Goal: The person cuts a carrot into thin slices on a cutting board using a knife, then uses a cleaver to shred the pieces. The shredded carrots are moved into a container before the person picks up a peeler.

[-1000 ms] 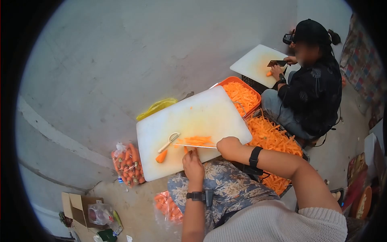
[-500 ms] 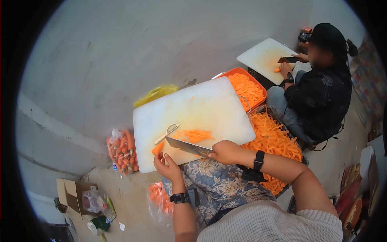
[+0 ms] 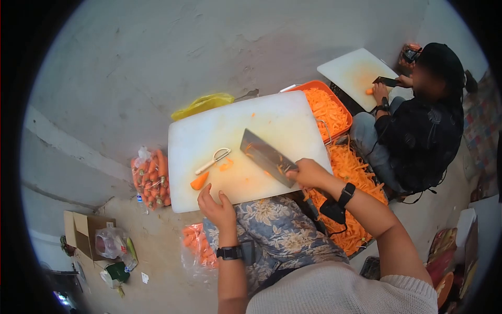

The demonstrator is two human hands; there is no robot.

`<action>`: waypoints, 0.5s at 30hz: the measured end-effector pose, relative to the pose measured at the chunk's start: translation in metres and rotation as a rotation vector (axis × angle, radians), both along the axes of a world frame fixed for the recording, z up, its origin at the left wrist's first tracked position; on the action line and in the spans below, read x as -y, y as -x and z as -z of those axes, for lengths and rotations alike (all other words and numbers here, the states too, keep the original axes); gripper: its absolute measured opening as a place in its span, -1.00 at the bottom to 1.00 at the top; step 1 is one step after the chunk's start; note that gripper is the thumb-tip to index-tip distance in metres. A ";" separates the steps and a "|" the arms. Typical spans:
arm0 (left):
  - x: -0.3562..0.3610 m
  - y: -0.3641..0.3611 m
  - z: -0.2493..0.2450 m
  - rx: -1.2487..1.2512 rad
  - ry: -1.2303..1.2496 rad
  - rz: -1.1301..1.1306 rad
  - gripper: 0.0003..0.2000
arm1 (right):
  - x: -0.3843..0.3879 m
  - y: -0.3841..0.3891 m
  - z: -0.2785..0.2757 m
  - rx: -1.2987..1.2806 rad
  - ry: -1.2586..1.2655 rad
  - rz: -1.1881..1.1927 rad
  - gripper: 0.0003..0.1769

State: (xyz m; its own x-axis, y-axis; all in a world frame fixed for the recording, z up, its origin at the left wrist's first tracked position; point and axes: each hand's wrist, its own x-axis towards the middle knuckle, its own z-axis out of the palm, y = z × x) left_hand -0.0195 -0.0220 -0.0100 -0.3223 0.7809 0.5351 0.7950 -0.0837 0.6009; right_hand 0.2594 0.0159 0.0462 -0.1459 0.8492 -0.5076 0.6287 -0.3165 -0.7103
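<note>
My right hand (image 3: 308,173) grips the handle of a cleaver (image 3: 265,157) with a broad blade, tilted over the right half of a white cutting board (image 3: 285,118). Small carrot bits cling to the blade. What lies directly beneath it is hidden. My left hand (image 3: 217,210), empty with fingers apart, hovers at the board's near-left edge. Just beyond its fingertips lies a cut carrot piece (image 3: 199,181). A peeler (image 3: 213,161) with a pale handle rests above that piece, beside a few thin carrot scraps (image 3: 226,165).
Cut carrot strips fill an orange tray (image 3: 347,125) and a heap (image 3: 358,175) right of the board. Bagged carrots (image 3: 151,178) stand left; another bag (image 3: 198,246) sits near my leg. A co-worker (image 3: 418,125) cuts carrot at a second board (image 3: 355,65). A cardboard box (image 3: 86,233) stands lower left.
The cleaver has moved right and away from the carrot piece, its blade now turned more steeply. The sliced carrot pile no longer shows on the board. My left hand has drawn back from the piece.
</note>
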 end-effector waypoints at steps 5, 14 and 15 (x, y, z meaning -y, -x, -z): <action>0.002 0.001 0.001 -0.009 0.054 0.021 -0.74 | -0.023 -0.047 0.004 0.050 -0.052 0.140 -0.57; 0.005 -0.005 -0.001 -0.045 0.059 -0.005 -0.82 | -0.084 -0.125 0.017 0.507 -0.487 0.297 -0.53; 0.004 -0.006 -0.002 -0.057 0.061 -0.005 -0.83 | -0.080 -0.120 0.011 0.454 -0.492 0.327 -0.56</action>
